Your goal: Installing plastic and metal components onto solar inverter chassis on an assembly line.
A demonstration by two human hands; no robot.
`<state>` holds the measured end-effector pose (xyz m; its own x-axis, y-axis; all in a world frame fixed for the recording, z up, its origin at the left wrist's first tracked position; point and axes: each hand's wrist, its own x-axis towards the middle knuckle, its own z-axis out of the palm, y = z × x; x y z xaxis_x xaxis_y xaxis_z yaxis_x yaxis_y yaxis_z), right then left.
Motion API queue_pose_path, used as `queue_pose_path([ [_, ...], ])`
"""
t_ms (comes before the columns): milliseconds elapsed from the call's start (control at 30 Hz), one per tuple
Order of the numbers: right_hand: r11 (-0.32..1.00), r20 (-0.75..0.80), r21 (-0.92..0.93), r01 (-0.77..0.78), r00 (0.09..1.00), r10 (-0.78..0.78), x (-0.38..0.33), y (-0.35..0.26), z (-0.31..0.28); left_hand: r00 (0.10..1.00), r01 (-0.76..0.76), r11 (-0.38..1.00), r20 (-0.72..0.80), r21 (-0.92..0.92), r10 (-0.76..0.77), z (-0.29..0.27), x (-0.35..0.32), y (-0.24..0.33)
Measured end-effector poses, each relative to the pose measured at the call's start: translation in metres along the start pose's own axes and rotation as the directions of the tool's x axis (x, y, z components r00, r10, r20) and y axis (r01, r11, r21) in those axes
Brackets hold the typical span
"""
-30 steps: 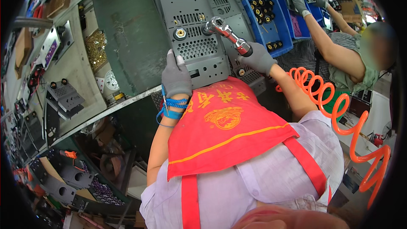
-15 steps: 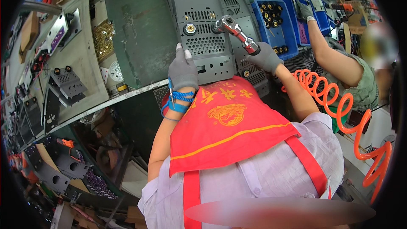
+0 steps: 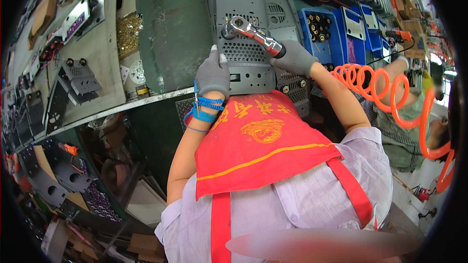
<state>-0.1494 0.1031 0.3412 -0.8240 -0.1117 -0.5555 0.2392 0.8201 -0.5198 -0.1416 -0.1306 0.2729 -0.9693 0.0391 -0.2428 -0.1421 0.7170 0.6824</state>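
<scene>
A grey metal panel [image 3: 243,71] with round holes and slots lies before me on the bench. My left hand [image 3: 213,74], in a grey glove with white fingertips, grips the panel's left edge, finger and thumb stretched along it. In my gloved right hand [image 3: 296,59] is a ratchet wrench [image 3: 257,36] with a chrome head and red-and-black handle. Its socket sits over the left fitting spot on the panel and hides what is under it. A second fitting beside it is mostly behind the wrench. A blue coiled wrist strap [image 3: 208,104] circles my left wrist.
A blue bin [image 3: 329,50] of black-and-brass fittings stands to the right. An orange coiled hose [image 3: 373,90] stretches past my right arm. More panels [image 3: 292,84] lie beside and under mine. Brass parts [image 3: 128,34] fill a tray at left. A co-worker [image 3: 407,112] is at the right.
My right hand has shifted the wrench from the right fitting to the left one. The left hand stays at the panel's edge. The co-worker's gloved hand has moved away from the blue trays.
</scene>
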Motion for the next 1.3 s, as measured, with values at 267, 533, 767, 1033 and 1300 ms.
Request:
queue_pose_path([
  [267,0.996,0.009,0.037,-0.086,0.996,0.086,0.002,-0.003,0.006,0.999,-0.025,0.994,-0.030,-0.106,0.022,0.004,0.002,-0.006],
  [533,0.983,0.019,0.124,-0.138,0.990,0.137,-0.002,-0.006,0.009,0.999,0.034,0.988,-0.003,-0.151,-0.034,0.001,0.001,-0.002],
  [767,0.978,0.014,0.134,-0.160,0.987,0.159,-0.002,-0.006,0.013,0.999,0.029,0.985,-0.040,-0.172,-0.037,0.004,0.000,0.000],
  [1033,0.985,-0.004,0.126,-0.116,0.993,0.117,-0.007,-0.012,0.007,0.991,-0.047,0.985,-0.135,-0.163,0.025,0.013,-0.002,-0.006],
  [1300,0.969,0.057,0.132,-0.208,0.978,0.202,-0.009,-0.015,0.005,0.992,-0.053,0.990,-0.120,-0.129,0.037,0.000,-0.004,0.004],
])
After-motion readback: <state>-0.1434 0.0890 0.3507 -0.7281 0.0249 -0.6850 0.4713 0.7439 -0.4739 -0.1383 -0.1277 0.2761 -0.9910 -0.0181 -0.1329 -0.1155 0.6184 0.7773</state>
